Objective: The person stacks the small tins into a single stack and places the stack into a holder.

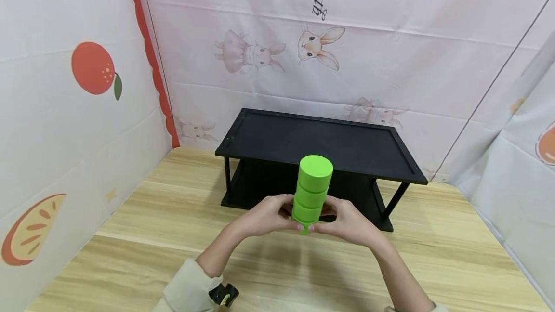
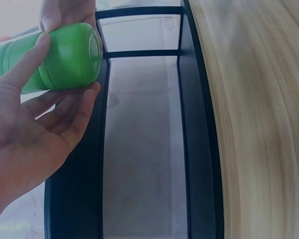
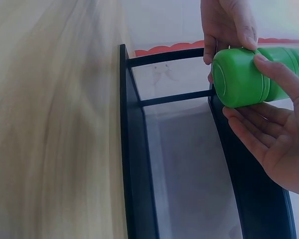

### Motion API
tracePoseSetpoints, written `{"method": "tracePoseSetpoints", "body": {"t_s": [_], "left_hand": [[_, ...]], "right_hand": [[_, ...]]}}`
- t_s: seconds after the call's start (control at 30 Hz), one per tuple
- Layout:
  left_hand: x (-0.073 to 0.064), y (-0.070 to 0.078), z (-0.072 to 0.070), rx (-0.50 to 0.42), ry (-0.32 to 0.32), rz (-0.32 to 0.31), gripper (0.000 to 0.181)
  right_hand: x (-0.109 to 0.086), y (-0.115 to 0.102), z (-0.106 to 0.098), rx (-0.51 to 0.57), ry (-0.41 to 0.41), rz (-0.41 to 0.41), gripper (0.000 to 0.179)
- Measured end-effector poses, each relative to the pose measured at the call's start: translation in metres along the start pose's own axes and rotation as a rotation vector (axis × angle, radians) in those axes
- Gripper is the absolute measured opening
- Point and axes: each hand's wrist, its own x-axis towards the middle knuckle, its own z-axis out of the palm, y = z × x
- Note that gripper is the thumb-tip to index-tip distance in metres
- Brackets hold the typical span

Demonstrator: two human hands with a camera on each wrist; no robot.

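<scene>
A bright green cylindrical container with grooves around its body is held up in front of a black two-tier rack. My left hand grips its lower part from the left, thumb on the near side. From the other side my right hand grips it at the same height, and the two thumbs nearly meet. The left wrist view shows the container's rounded bottom above the curled fingers. In the right wrist view the fingers lie under the container, the thumb over it.
The rack stands on a light wood table against a pink rabbit-print cloth. A white cloth with fruit prints hangs at the left, another at the right. A black band sits at the left cuff.
</scene>
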Motion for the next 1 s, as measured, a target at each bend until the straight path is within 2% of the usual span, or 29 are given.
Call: {"method": "tracePoseSetpoints", "body": {"t_s": [0.67, 1.0], "left_hand": [[0.007, 0.005, -0.006, -0.002, -0.004, 0.004, 0.047], [0.011, 0.006, -0.009, 0.002, 0.001, 0.029, 0.045]], "right_hand": [[0.005, -0.007, -0.008, -0.022, -0.012, 0.026, 0.047], [0.006, -0.004, -0.011, -0.015, 0.004, 0.021, 0.047]]}}
